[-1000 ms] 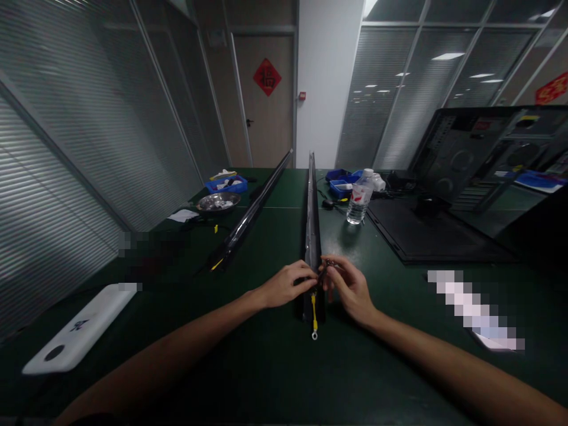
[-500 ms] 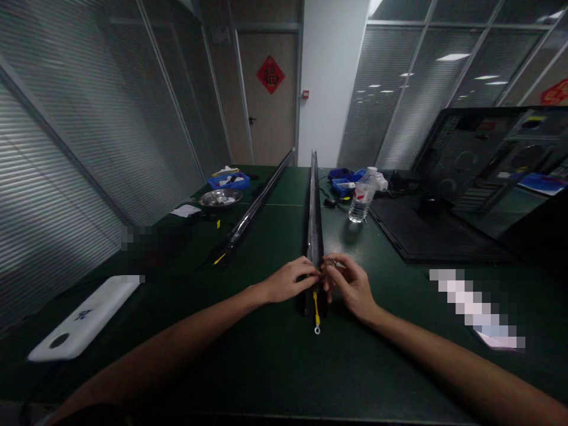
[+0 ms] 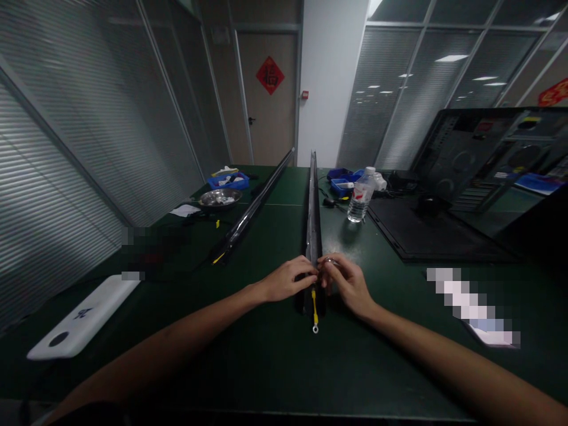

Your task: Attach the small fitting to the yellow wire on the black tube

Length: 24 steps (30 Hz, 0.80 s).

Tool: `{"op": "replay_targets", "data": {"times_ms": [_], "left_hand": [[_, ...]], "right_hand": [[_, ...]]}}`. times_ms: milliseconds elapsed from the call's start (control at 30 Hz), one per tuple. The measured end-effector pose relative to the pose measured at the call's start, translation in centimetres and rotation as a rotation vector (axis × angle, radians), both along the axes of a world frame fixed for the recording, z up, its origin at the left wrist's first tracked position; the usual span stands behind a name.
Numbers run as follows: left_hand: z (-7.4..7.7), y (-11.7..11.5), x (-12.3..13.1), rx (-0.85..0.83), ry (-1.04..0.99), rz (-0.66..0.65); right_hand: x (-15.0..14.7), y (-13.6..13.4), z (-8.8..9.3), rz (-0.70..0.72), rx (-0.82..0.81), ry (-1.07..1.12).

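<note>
The left hand [image 3: 288, 281] lay curled against the near end of the rail [image 3: 313, 225], thumb and fingers pinched narrow on its left edge. The rail was long, thin and black, with a faint sheen along its top. It lay flat on the green table [image 3: 266, 367], running straight away from the person at the middle of the view. A yellow wire [image 3: 314, 307] came out of its near end and finished in a small metal ring just clear of the rail. The right hand [image 3: 348, 284] pressed on the rail's right edge opposite the left, its fingertips closed on a small shiny piece [image 3: 331, 260].

The dim light made that piece too small and dark to identify, and the fingers of both hands covered the spot where they met the rail. Left of the rail, a blurred patch hid part of the table, and another hid something pale at the right. Both forearms were cut off by the lower edge.
</note>
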<state>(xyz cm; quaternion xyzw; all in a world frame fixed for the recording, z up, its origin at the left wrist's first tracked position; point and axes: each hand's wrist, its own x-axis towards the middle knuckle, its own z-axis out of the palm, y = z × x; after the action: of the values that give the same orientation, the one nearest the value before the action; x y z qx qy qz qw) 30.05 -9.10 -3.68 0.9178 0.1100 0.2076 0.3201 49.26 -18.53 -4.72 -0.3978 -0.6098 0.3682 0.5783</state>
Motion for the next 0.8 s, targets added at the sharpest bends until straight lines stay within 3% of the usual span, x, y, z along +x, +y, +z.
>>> {"op": "replay_targets", "data": {"times_ms": [133, 233, 800], "left_hand": [[-0.22, 0.08, 0.02, -0.025, -0.007, 0.019], [-0.40, 0.18, 0.04, -0.054, -0.010, 0.032], [-0.32, 0.13, 0.07, -0.059, 0.026, 0.009]], "right_hand": [[0.11, -0.03, 0.28, -0.106, 0.065, -0.171], [0.18, -0.01, 0.31, -0.070, 0.023, -0.235], [0.14, -0.02, 0.01, 0.013, -0.091, -0.166]]}}
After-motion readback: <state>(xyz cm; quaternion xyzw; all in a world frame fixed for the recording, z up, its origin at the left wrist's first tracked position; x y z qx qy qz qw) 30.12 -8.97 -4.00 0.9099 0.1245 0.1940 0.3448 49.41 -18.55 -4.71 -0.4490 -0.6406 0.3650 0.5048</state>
